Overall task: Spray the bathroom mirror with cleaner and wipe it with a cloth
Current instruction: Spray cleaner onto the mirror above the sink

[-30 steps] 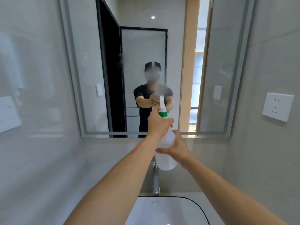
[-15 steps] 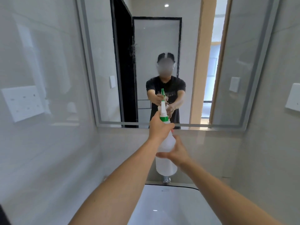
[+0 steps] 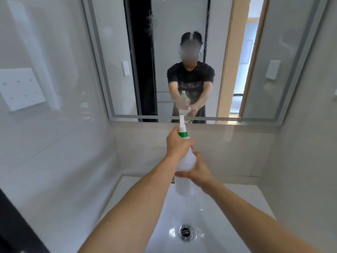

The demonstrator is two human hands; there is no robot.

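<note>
Head view, biggest thing first?
— Yes: the mirror (image 3: 182,52) fills the wall from ten to two o'clock, its lower edge running across just above centre. Fine droplets speckle the glass over the dark strip at twelve o'clock. It reflects a person in a black shirt; the print on the chest is too blurred to read.

— And below it?
— The white sink (image 3: 209,207) spreads from five to seven o'clock, holding nothing but its round metal drain (image 3: 185,232) at six. The tap cannot be seen.

— Anything on the side walls?
— A white socket plate (image 3: 19,89) sits at nine o'clock on the glossy tile. I can read no markings on it.

— Where is the cleaner?
— The spray bottle (image 3: 184,166) hangs in the air at centre, above the sink and in front of the wall under the mirror. Its translucent white body is cloudy, so I cannot tell the liquid level. It carries no label that I can make out.

— Which way does it run?
— Its long axis goes from six to twelve o'clock, base toward the camera, green collar and white nozzle aimed up at the lower mirror.

— The hands?
— The left hand (image 3: 177,144) is wrapped round the neck just under the collar. The right hand (image 3: 197,169) cups the lower body from the four o'clock side, fingers curled about it.
</note>
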